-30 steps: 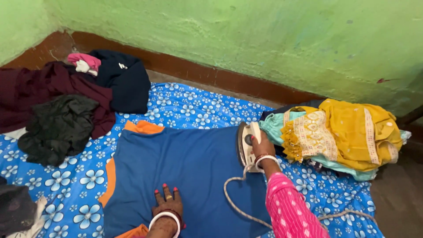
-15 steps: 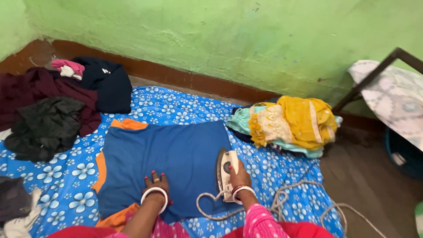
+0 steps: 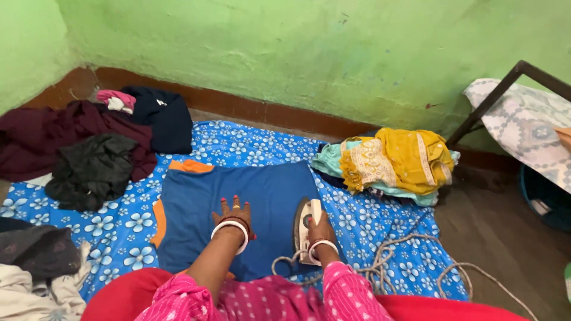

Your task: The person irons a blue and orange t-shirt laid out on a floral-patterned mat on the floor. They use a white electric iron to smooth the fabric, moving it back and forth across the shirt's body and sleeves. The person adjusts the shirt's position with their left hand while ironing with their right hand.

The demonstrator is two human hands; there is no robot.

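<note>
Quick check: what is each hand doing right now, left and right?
Left hand: open, flat on the blue garment.
Right hand: closed on the iron.

Open blue garment (image 3: 238, 190) ahead of iron (image 3: 306, 229); folded yellow pile (image 3: 392, 163) blocks right, cord (image 3: 386, 261) loops beside

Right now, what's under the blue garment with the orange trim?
The blue garment lies flat on a blue floral sheet, which shows all round it. The left hand and the iron, in the right hand's grip, rest on top. What lies under the sheet is hidden.

Green wall (image 3: 267, 53), brown skirting (image 3: 262, 113), grey floor (image 3: 505, 238).
</note>
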